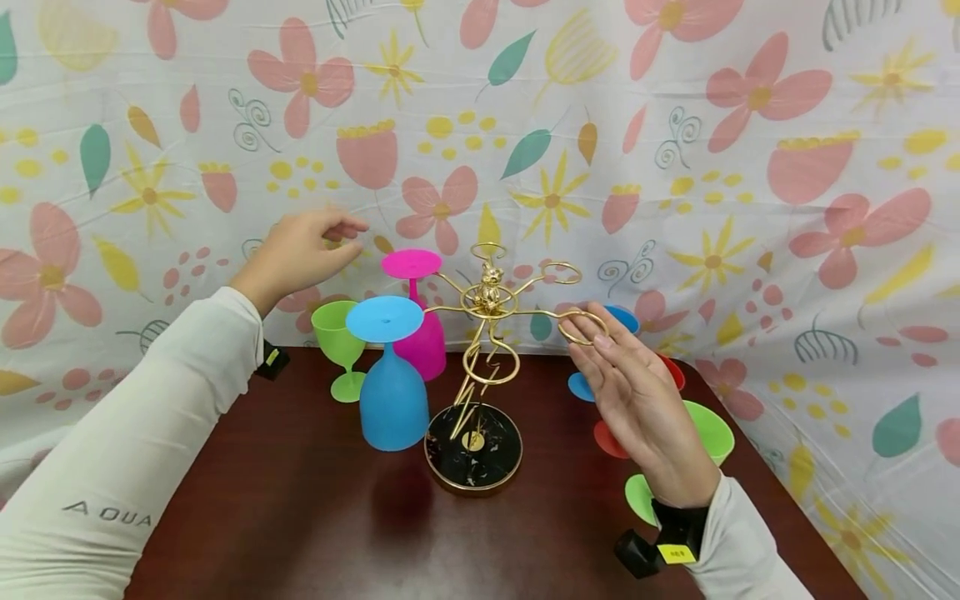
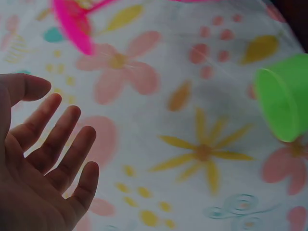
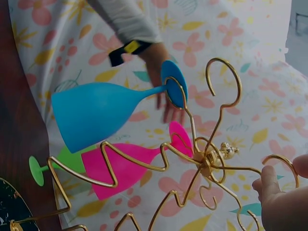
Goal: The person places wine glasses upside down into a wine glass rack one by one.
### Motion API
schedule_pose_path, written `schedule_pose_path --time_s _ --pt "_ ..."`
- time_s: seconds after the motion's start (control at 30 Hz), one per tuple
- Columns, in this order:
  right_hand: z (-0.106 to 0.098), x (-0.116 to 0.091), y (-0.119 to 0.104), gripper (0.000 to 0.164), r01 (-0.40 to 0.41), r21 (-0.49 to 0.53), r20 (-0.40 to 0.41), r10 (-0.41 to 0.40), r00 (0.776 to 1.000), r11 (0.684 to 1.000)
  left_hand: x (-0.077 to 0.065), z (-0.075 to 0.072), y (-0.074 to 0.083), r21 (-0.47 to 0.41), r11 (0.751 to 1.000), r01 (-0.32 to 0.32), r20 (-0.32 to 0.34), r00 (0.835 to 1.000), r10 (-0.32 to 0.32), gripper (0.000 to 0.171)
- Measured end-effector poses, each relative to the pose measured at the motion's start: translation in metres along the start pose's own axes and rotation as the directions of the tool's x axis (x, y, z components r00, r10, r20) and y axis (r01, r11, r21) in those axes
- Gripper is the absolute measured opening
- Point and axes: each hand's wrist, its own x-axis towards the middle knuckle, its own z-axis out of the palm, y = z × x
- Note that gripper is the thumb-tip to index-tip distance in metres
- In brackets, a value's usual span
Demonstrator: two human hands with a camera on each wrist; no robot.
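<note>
A gold wire wine glass rack [image 1: 489, 302] with open rings and a round black marble-look base [image 1: 474, 454] stands mid-table. A blue goblet [image 1: 393, 408] and a magenta goblet [image 1: 427, 346] hang upside down from its left rings. My right hand [image 1: 637, 387] holds the rack's right ring between thumb and fingers; in the right wrist view, the fingers [image 3: 274, 192] meet this ring. My left hand [image 1: 303, 250] is raised to the left of the magenta goblet's foot, apart from it. Nothing is in its loosely bent fingers [image 2: 62, 139].
Behind the left goblets, a green goblet [image 1: 336, 337] stands upright on the dark wooden table [image 1: 300, 517]. Along the right side, partly behind my right hand, are a blue goblet [image 1: 622, 318], a red goblet [image 1: 672, 372] and a green goblet [image 1: 708, 431]. A floral cloth [image 1: 480, 125] hangs behind.
</note>
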Motion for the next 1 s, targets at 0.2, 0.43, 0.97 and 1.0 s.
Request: schedule_pose_path --time_s 0.2,0.43,0.97,1.0 --pt "0.003 0.001 0.003 0.062 0.012 -0.070 -0.016 -0.014 1.000 0.997 0.003 0.019 -0.050 0.041 0.991 0.125 0.093 0.987 -0.128 0.046" --pt "0.002 -0.001 0.004 0.060 0.023 -0.102 -0.034 -0.027 0.999 0.995 0.010 0.050 -0.078 0.236 0.955 0.177 0.165 0.962 -0.219 0.062" --pt "0.000 -0.003 0.004 0.061 0.030 -0.080 -0.022 -0.032 0.999 0.996 0.013 0.081 -0.098 0.402 0.891 0.212 0.237 0.916 -0.325 0.063" --pt "-0.001 -0.002 0.004 0.061 0.031 -0.080 -0.021 -0.033 0.999 0.996 0.013 0.081 -0.100 0.399 0.896 0.196 0.240 0.920 -0.308 0.063"
